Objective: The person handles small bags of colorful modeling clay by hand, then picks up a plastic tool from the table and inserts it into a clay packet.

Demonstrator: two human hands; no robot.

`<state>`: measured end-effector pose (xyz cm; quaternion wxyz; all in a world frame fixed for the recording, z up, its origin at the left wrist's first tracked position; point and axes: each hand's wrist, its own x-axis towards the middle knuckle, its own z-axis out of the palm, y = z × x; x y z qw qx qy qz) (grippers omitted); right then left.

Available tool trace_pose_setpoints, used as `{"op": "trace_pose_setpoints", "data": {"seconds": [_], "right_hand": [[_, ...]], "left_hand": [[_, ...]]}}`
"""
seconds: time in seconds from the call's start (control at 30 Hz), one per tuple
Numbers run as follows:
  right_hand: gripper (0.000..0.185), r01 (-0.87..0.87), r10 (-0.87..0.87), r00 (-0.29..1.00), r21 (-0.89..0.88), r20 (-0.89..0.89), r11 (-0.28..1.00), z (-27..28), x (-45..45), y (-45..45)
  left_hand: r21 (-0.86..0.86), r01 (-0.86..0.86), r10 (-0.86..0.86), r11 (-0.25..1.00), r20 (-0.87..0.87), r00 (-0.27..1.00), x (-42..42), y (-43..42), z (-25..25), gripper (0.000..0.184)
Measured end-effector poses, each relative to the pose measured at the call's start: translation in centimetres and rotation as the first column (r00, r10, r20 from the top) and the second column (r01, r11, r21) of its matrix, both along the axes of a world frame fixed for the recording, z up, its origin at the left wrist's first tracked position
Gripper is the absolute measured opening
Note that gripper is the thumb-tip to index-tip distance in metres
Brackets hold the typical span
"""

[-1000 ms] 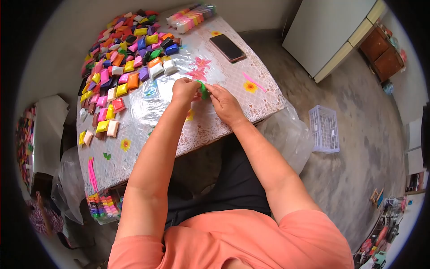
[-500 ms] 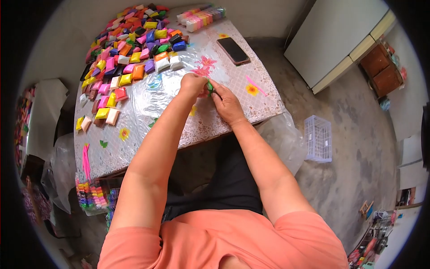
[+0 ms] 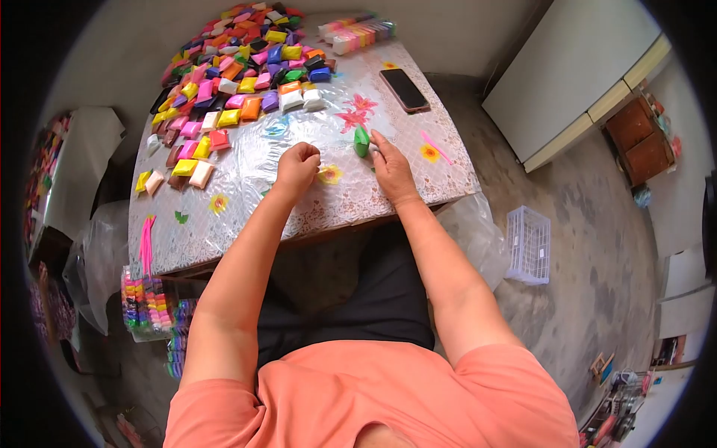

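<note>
The right hand (image 3: pixel 393 170) holds a small green packet (image 3: pixel 361 141) between its fingers and thumb, gripping it along one side, so that much of the packet stands free and faces the other hand, probably because a grip at the edge leaves its surface easy to see and reach. The packet is over the near half of the counter (image 3: pixel 321 213), just short of the red printed flower (image 3: pixel 357 112). The left hand (image 3: pixel 298 168) is apart from it, its fingers curled inward and drawn close together; I cannot tell whether anything is pinched between them. On the person's left, a broad heap of colourful packets (image 3: pixel 228 104) fills the far side of the counter, seemingly gathered there to leave working room before the body. A wrapped row of packets (image 3: pixel 364 36) lies at the back edge, and a smartphone (image 3: pixel 405 89) lies near the right edge, both well away from the hands. One pink strip (image 3: pixel 436 148) rests beyond the right hand, while a bunch of pink strips (image 3: pixel 146 243) sits at the left corner, perhaps set aside to avoid mixing with the heap.
</note>
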<state>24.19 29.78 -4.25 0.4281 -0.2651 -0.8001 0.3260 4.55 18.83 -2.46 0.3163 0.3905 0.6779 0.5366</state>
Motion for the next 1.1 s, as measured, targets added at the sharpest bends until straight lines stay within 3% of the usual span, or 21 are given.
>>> {"op": "trace_pose_setpoints", "data": {"seconds": [0.1,0.2,0.3,0.37,0.5,0.6,0.7,0.73,0.83,0.93,1.0,1.1], "right_hand": [[0.045,0.039,-0.038,0.999,0.097,-0.019,0.995,-1.6,0.4,1.0],[0.046,0.04,-0.035,0.998,0.112,-0.047,0.993,-2.6,0.0,2.0],[0.043,0.068,-0.067,0.997,0.041,-0.024,0.997,-1.9,0.0,1.4],[0.044,0.078,-0.077,0.996,0.018,-0.05,0.997,-2.1,0.2,1.7],[0.041,0.098,-0.101,0.992,-0.045,-0.076,0.994,-2.6,0.5,2.2],[0.035,0.084,-0.137,0.967,-0.237,-0.217,0.968,-3.1,0.4,2.9],[0.031,-0.041,-0.197,0.835,-0.414,-0.514,0.909,-1.3,0.9,2.4],[0.029,-0.068,-0.158,0.821,-0.369,-0.549,0.927,1.0,0.6,0.3],[0.029,-0.217,0.123,0.927,-0.239,-0.354,0.946,3.6,-1.0,-4.9],[0.026,-0.353,0.359,0.931,0.08,-0.071,0.932,3.4,-4.6,-8.6],[0.023,-0.372,0.375,0.927,0.129,0.001,0.919,2.3,-6.5,-9.7],[0.019,-0.283,0.281,0.959,0.106,0.028,0.953,-0.5,-7.4,-8.8]], "left_hand": [[0.138,-0.004,0.055,0.99,-0.362,0.931,-1.1,-1.7,-2.1,0.012],[0.196,-0.011,0.138,0.981,-0.649,0.748,-1.7,-5.7,-1.3,0.012],[0.203,0.135,0.079,0.97,-0.786,0.613,-2.0,-8.2,-2.7,0.01],[0.169,0.125,0.084,0.978,-0.859,0.505,-1.6,-8.5,-3.1,0.014],[0.061,0.084,0.011,0.995,-0.87,0.493,-0.9,-9.3,-1.3,0.018],[0.042,0.089,-0.007,0.995,-0.871,0.49,-0.8,-9.4,-1.2,0.019],[0.066,0.084,0.016,0.994,-0.872,0.49,-0.9,-9.3,-1.5,0.02],[0.066,0.081,0.018,0.994,-0.87,0.493,-1.0,-9.4,-1.3,0.02],[0.067,0.089,0.013,0.994,-0.864,0.503,-0.8,-9.6,-1.4,0.019],[0.14,0.08,0.081,0.987,-0.861,0.503,-1.1,-9.1,-1.7,0.018],[0.213,0.08,0.141,0.974,-0.841,0.522,-1.0,-9.3,-2.0,0.018],[0.177,0.091,0.103,0.98,-0.842,0.53,-1.2,-9.1,-2.2,0.018]]}}
